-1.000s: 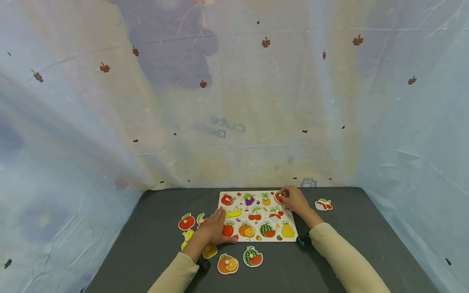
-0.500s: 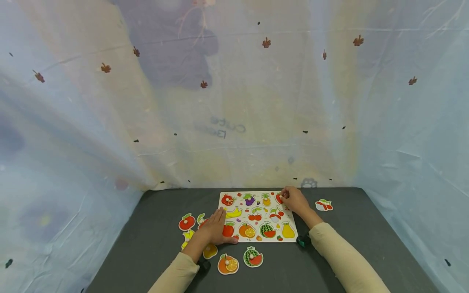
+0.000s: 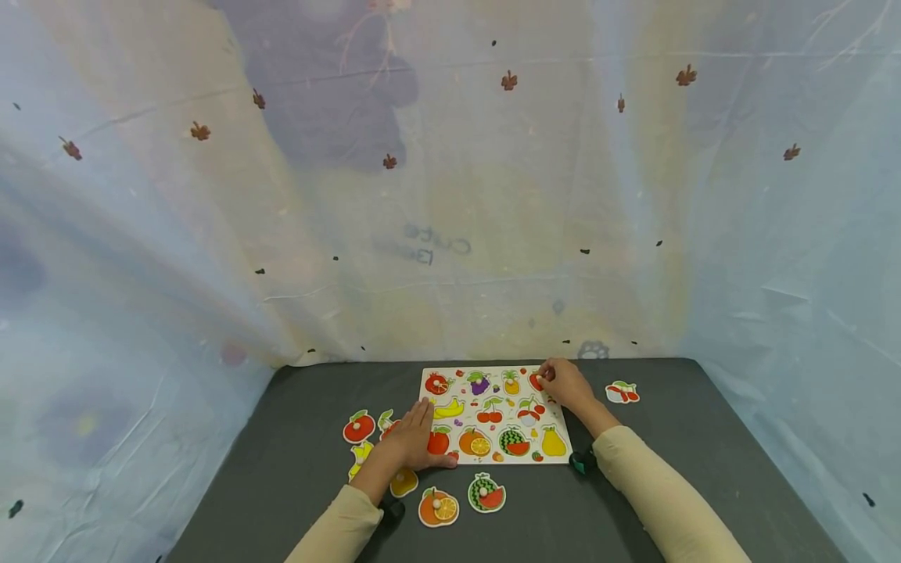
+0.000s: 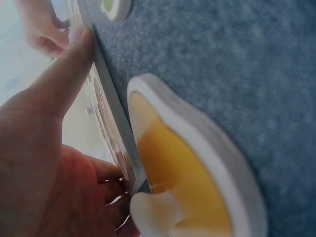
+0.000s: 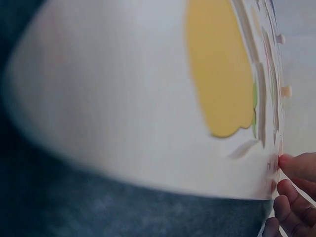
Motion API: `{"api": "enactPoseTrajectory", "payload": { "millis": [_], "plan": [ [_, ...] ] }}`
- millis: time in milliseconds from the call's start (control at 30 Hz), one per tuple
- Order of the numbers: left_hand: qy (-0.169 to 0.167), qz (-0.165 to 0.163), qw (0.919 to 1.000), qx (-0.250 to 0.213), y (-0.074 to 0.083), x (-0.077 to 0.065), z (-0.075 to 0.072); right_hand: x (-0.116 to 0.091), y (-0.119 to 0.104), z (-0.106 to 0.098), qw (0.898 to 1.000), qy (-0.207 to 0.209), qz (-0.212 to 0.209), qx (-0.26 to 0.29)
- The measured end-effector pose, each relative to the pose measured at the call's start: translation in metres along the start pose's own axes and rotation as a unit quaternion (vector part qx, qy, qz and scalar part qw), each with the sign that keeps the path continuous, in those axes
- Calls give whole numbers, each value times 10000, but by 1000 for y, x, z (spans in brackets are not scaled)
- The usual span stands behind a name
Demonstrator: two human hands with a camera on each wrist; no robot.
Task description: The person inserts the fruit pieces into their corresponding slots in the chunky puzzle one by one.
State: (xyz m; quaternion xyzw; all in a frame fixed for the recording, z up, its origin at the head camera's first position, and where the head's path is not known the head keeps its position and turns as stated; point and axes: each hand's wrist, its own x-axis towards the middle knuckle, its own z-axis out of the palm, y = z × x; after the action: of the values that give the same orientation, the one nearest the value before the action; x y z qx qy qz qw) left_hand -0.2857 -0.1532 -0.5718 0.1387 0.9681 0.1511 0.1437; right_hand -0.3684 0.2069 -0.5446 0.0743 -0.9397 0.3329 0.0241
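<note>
A white fruit puzzle board lies on the dark table. My left hand rests along its left side, fingers stretched over the edge and thumb at the front corner. At the far right corner, my right hand pinches a red fruit puzzle piece between thumb and fingertips; the hand covers part of it. In the right wrist view, thumb and fingertips meet at the board's edge. Knobbed pomegranate, grape and pineapple pieces sit in the back row.
Loose pieces lie around: orange, watermelon, apple, banana and a yellow piece beside the left wrist. A red-and-white fruit piece lies to the right. A patterned sheet hangs behind the table.
The red piece under my right fingertips has shifted very slightly in its place. Both hands stay where they were.
</note>
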Motion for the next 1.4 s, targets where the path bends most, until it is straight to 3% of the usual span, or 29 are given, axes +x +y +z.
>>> {"api": "enactPoseTrajectory", "payload": {
  "millis": [300, 533, 933, 1400],
  "plan": [
    [-55, 36, 10000, -49, 5, -5, -6, -8, 4, -2, 9996, 7, -83, 262],
    [-51, 4, 9999, -125, 6, -8, -9, -15, 9, -5, 9994, 16, -333, 16],
    [16, 15, 10000, -62, 4, -4, -4, -53, 10, -16, 9976, 179, -631, -213],
    [42, 79, 9999, -83, -2, -1, 0, -89, 14, -15, 9905, -613, -1160, -424]
  ]
}}
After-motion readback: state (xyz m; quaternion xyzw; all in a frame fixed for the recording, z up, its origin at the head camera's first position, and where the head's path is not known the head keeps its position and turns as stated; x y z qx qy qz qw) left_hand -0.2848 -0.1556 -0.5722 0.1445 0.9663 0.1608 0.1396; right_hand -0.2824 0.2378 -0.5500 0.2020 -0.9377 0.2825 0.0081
